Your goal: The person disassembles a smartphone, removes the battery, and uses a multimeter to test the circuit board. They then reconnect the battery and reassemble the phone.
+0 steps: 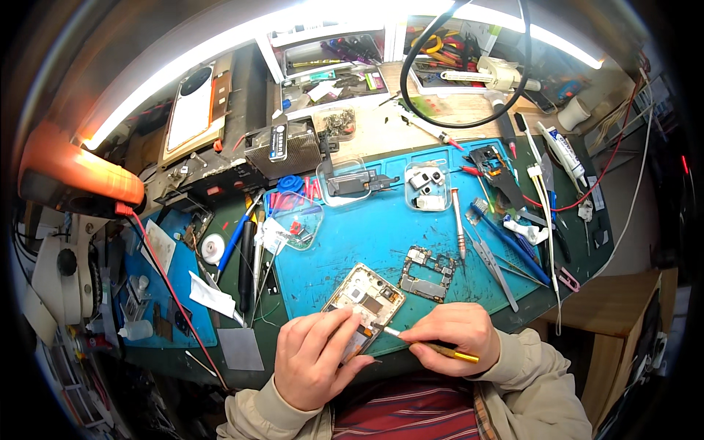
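Note:
An opened smartphone housing (369,298), its inner side up, lies tilted at the near edge of the blue mat. My left hand (317,356) grips it, fingers across its lower part and thumb at its near edge. My right hand (458,339) is closed round a slim pen-shaped tool (449,352) with a gold handle. The tool's white end points at the housing's right side; I cannot tell whether it touches. Just beyond my right hand lies a loose circuit board (427,274) with a cut-out middle. My left fingers hide the housing's lower part.
The blue mat (352,235) carries a screwdriver (459,224), tweezers (493,264), a blue brush (513,246) and clear boxes of small parts (428,186). An orange meter (77,176) with a red lead stands left. A black cable loop (407,81) hangs above the back.

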`<state>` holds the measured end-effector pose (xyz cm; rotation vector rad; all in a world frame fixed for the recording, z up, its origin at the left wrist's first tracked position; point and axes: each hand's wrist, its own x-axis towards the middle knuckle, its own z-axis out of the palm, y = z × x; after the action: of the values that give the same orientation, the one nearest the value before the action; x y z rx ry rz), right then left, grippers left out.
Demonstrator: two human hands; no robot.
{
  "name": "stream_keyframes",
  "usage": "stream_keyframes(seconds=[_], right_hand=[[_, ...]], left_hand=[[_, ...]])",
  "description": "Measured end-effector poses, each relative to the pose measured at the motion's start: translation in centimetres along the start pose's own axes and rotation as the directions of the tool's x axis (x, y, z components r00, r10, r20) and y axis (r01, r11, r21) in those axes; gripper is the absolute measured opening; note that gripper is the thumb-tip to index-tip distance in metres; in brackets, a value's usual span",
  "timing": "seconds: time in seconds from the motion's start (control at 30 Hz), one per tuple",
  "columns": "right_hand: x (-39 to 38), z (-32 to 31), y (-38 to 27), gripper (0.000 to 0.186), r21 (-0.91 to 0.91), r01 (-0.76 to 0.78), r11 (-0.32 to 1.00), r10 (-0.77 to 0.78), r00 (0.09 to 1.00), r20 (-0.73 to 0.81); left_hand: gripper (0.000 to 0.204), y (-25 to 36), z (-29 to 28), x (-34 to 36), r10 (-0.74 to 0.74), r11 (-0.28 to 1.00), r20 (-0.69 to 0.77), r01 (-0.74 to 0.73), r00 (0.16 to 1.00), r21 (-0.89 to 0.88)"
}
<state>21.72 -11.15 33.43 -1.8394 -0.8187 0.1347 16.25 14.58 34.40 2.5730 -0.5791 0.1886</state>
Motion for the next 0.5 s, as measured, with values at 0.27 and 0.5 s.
stream_keyframes(seconds=[0.27, 0.5], right_hand=[[0.47, -0.02, 0.12, 0.026, -0.025, 0.006, 1.0, -0.005, 0.999, 0.037], [0.53, 0.24, 0.32, 0.028, -0.044, 0.008, 0.999, -0.006, 0.999, 0.041]], left_hand=[[0.05, -0.77, 0.53, -0.53, -0.01, 0.997, -0.047, 0.007, 0.999, -0.078], [0.057, -0.8, 1.08, -0.85, -0.061, 0.986, -0.115, 0.042, 0.992, -0.161]])
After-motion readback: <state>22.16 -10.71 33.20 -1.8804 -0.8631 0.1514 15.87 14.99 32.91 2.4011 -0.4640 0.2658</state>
